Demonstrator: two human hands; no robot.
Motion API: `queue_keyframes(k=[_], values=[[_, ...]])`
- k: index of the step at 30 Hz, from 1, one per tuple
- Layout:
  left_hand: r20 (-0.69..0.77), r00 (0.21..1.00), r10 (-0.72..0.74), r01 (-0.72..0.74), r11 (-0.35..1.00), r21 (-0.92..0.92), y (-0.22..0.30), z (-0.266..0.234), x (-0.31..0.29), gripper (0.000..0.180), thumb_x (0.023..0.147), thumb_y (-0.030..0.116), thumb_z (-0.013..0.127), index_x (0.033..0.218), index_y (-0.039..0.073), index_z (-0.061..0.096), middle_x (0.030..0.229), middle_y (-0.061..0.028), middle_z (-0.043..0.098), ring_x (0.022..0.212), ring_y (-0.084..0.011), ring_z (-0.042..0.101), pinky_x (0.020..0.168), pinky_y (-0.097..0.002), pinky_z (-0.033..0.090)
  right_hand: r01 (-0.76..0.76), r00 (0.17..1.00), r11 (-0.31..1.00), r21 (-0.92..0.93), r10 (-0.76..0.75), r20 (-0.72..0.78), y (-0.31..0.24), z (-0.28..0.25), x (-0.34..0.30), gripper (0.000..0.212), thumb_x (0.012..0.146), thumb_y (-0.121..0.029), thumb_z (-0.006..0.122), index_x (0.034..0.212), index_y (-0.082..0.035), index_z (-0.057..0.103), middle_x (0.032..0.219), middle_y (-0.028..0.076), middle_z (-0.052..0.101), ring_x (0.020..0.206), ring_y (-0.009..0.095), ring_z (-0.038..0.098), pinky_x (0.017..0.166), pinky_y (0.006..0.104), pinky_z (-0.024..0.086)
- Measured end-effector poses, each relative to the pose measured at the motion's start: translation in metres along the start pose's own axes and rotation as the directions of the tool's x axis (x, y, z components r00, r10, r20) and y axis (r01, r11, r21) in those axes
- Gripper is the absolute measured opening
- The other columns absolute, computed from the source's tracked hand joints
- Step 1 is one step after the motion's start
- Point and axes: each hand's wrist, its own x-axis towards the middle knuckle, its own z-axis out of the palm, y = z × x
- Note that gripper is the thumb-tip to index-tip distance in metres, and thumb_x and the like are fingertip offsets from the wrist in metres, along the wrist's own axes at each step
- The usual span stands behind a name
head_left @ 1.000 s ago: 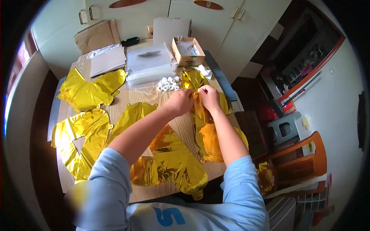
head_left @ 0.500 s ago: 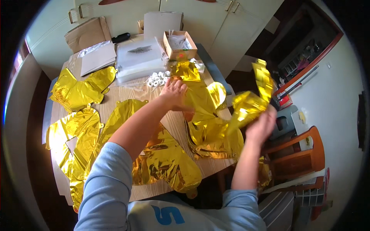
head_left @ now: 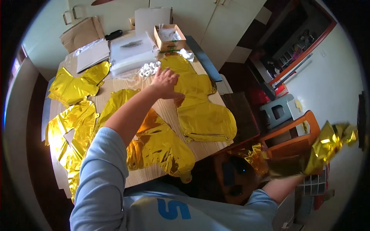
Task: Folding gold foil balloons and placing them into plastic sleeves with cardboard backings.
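Note:
My left hand (head_left: 166, 82) is over the left edge of a flat gold foil balloon (head_left: 206, 119) on the right of the table, its fingers spread. Whether it presses on the foil, I cannot tell. My right arm (head_left: 283, 188) reaches far out to the right, beyond the table. At its end a crumpled gold foil balloon (head_left: 327, 144) is up in the air, blurred in part and hiding my right hand. Several more flat gold foil balloons lie on the table, one in front (head_left: 162, 150), one at the left (head_left: 73, 131) and one behind that (head_left: 75, 86).
Small white rolls (head_left: 149, 69) are heaped beside a stack of clear plastic bags (head_left: 131, 61). An open cardboard box (head_left: 169, 44) stands at the back, grey sheets (head_left: 92, 56) at the back left. A wooden chair (head_left: 314, 123), more gold foil (head_left: 256, 158) and a grey stool (head_left: 276, 111) are at the right.
My right hand has swung outward to the right with the crumpled gold balloon, away from the table. The balloon under it now lies uncovered and flat. My left hand stays in nearly the same place.

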Motion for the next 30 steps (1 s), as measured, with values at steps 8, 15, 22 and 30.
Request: queue_keyframes(k=[8,15,22,30], values=[[-0.165,0.983,0.078,-0.104,0.982,-0.158,-0.006,-0.047,-0.157,0.050,0.090,0.038,0.068,0.130,0.010,0.061,0.136,-0.0129,0.057,0.135,-0.0328,0.048,0.123,-0.0552,0.021,-0.439,0.643,0.798,0.413,-0.042,0.765,-0.123,0.160,-0.177,0.008,0.104,-0.013,0.055,0.102,-0.006,0.058,0.087,-0.003,0.055,0.079,0.006,0.051,0.069,0.0224,0.043],[-0.117,0.943,-0.311,0.258,0.907,-0.333,-0.084,-0.051,-0.347,0.041,0.088,0.031,0.072,0.121,0.007,0.066,0.131,-0.0177,0.059,0.128,-0.0358,0.052,0.113,-0.0497,0.036,-0.320,0.475,0.928,0.188,-0.015,0.880,-0.191,0.277,-0.355,0.017,0.095,-0.020,0.060,0.090,-0.004,0.058,0.092,0.017,0.066,0.084,0.039,0.064,0.073,0.0495,0.051],[-0.363,0.911,-0.197,0.037,0.915,-0.402,-0.076,-0.044,-0.358,0.039,0.084,0.026,0.076,0.115,0.004,0.067,0.123,-0.0173,0.061,0.123,-0.0369,0.054,0.109,-0.0480,0.040,0.137,0.348,0.991,0.000,-0.048,0.936,-0.175,0.315,-0.440,0.016,0.091,-0.024,0.061,0.094,-0.009,0.064,0.098,0.014,0.066,0.092,0.036,0.065,0.080,0.0533,0.049],[-0.287,0.943,-0.168,0.074,0.947,-0.311,-0.074,-0.029,-0.379,0.057,0.082,0.030,0.077,0.130,0.003,0.060,0.136,-0.0212,0.054,0.134,-0.0425,0.046,0.115,-0.0547,0.034,0.272,0.053,0.923,0.272,-0.296,0.954,-0.148,0.281,-0.405,0.054,0.098,-0.042,0.058,0.142,-0.011,0.054,0.152,0.022,0.040,0.142,0.042,0.032,0.118,0.0549,0.023]])
